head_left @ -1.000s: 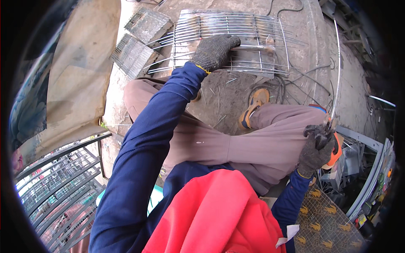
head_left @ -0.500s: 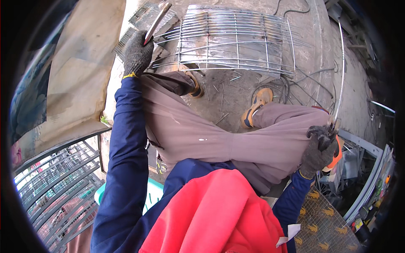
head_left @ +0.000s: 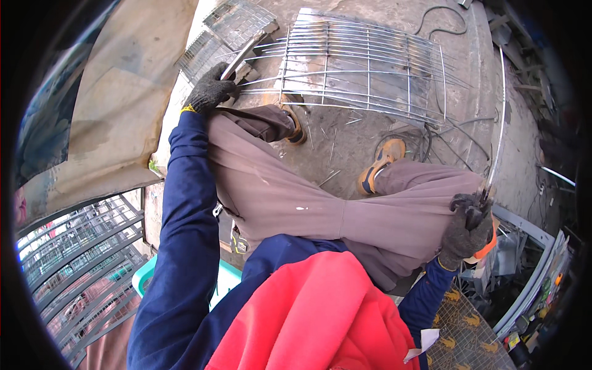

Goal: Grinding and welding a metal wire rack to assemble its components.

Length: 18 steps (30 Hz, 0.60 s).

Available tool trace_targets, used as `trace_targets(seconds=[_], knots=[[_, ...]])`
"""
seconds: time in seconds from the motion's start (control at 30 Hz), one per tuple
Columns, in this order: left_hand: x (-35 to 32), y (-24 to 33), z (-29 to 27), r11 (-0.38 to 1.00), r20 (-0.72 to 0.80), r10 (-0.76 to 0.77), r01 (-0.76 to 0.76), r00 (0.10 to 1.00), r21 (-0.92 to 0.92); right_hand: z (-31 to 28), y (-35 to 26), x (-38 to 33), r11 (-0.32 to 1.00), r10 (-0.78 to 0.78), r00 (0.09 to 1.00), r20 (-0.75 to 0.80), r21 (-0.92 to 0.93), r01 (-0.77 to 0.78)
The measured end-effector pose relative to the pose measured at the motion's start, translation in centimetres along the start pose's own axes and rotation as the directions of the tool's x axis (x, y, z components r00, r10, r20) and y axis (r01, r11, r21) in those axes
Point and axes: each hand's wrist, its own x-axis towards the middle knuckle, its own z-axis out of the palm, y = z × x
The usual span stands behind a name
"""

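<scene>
My left hand, in a dark grey knit glove, is closed around a narrow, flat, light-coloured bar with a reddish edge near the grip. It is beside the left ends of a wire grid, whose crossed metal rods lie over a flat metal plate. At my right knee, my right gloved hand is closed on a dark clamp-like holder. A long thin metal rod stands out from it, pointing away from me. The holder's grip is mostly hidden by my fingers.
Smaller mesh panels lie at the far left. Black cables run over the ground, where loose metal bits are scattered. Metal frames and an orange object are by my right knee; a slatted grille is at left.
My left hand has lowered slightly toward me with the bar, which now tilts further right. The view has shifted a little, and my right hand still holds the rod at my knee.
</scene>
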Motion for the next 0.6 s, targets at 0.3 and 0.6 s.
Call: trace_targets(seconds=[0.3,0.6], knots=[[0.9,0.4,1.1,0.965,0.107,0.109,-0.131,0.988,0.228,0.2,-1.0,0.6,0.964,0.062,0.998,0.022,0.257,-0.066],[1.0,0.4,0.6,0.921,0.088,0.156,-0.177,0.984,0.348,0.4,0.4,0.0,0.977,0.071,0.996,0.05,0.199,-0.08]])
